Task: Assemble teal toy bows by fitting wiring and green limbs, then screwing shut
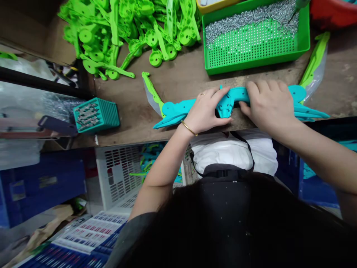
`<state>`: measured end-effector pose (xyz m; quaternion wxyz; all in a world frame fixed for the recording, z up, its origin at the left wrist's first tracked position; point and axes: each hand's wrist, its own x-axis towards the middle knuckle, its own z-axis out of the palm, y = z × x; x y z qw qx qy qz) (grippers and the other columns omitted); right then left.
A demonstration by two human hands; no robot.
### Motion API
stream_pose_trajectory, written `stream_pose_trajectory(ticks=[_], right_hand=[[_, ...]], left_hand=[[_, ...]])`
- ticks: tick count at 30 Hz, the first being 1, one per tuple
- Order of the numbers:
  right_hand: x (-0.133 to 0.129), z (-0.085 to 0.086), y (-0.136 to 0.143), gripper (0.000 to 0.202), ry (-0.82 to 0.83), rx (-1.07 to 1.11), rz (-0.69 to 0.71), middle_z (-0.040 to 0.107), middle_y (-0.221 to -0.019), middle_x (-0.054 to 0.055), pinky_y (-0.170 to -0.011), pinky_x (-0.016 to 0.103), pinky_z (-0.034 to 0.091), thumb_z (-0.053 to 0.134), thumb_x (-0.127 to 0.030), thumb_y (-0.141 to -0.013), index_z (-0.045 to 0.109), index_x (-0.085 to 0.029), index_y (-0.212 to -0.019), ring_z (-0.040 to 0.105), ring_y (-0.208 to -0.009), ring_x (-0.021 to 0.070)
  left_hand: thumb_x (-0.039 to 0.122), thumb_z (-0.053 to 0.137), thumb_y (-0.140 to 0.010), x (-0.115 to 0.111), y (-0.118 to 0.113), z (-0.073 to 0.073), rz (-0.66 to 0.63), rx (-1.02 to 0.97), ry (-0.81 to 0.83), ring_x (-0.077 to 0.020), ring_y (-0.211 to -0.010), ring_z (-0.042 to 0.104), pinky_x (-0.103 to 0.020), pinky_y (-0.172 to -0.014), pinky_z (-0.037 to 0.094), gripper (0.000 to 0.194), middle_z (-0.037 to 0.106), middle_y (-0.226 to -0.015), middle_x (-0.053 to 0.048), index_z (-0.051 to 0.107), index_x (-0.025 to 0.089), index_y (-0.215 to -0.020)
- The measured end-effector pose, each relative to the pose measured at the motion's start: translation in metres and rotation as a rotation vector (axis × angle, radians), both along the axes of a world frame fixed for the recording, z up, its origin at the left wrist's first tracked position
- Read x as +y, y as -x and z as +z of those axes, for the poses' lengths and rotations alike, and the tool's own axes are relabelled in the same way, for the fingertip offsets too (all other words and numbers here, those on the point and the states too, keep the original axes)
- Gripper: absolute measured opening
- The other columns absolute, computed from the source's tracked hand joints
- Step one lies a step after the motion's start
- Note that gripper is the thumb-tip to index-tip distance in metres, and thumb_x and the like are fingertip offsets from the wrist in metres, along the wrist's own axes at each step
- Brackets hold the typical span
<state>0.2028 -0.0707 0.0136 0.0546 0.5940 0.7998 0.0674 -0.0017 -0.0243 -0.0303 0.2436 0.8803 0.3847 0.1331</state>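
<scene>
A long turquoise plastic piece (178, 111) with lime-green and translucent arms at both ends lies along the front of the wooden table. My left hand (208, 108) grips it left of the middle, thumb and fingers around the dark-marked central part (225, 106). My right hand (269, 104) is wrapped over the piece to the right of the centre, its thumb bent underneath. Parts of the piece are hidden under both hands. One lime-green arm (153, 93) rises at the left end, another (315, 63) at the right end.
Lime-green parts (111, 37) are heaped at the back left. A green basket (256, 65) of small screws stands behind my hands, with a tool tip over it. Stacked teal trays (107, 115) hold metal pieces at left. Below the table edge is a white crate (119, 175).
</scene>
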Motion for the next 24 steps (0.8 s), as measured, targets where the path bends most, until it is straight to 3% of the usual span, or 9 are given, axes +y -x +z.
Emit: stream_pose_trajectory(ticks=[2, 5, 9, 24], right_hand=[[-0.013, -0.003, 0.0, 0.042, -0.087, 0.034, 0.041, 0.064, -0.112, 0.019, -0.078, 0.039, 0.036, 0.034, -0.035, -0.098, 0.06, -0.01, -0.121, 0.058, -0.101, 0.0305], [-0.03, -0.015, 0.001, 0.045, -0.062, 0.105, 0.059, 0.069, -0.092, 0.012, -0.066, 0.033, 0.032, 0.03, -0.034, -0.1, 0.065, -0.013, -0.117, 0.06, -0.082, 0.0221], [-0.037, -0.032, 0.005, 0.049, 0.017, 0.123, 0.024, 0.07, -0.081, 0.008, -0.054, 0.031, 0.022, 0.029, -0.033, -0.101, 0.053, -0.013, -0.139, 0.057, -0.064, 0.0145], [-0.035, -0.035, 0.006, 0.051, 0.1, 0.108, -0.08, 0.072, -0.082, 0.012, -0.052, 0.029, 0.02, 0.029, -0.032, -0.099, 0.049, -0.011, -0.142, 0.062, -0.061, 0.0163]], left_hand=[[0.05, 0.071, -0.078, 0.0, -0.001, 0.0, 0.01, -0.004, -0.002, -0.0328, -0.135, 0.047, -0.048, -0.112, 0.036, 0.082, 0.051, -0.144, -0.016, 0.04, 0.019, -0.148], [0.049, 0.072, -0.077, 0.001, -0.001, -0.001, 0.009, -0.003, 0.0, -0.0321, -0.132, 0.048, -0.047, -0.111, 0.037, 0.082, 0.053, -0.141, -0.015, 0.04, 0.019, -0.147], [0.049, 0.071, -0.077, 0.002, 0.0, -0.003, 0.007, 0.002, 0.0, -0.0327, -0.132, 0.047, -0.047, -0.111, 0.037, 0.082, 0.052, -0.141, -0.016, 0.04, 0.018, -0.147], [0.053, 0.07, -0.077, 0.004, 0.002, -0.005, -0.016, -0.036, 0.001, -0.0335, -0.132, 0.046, -0.049, -0.111, 0.035, 0.083, 0.053, -0.14, -0.015, 0.04, 0.021, -0.147]])
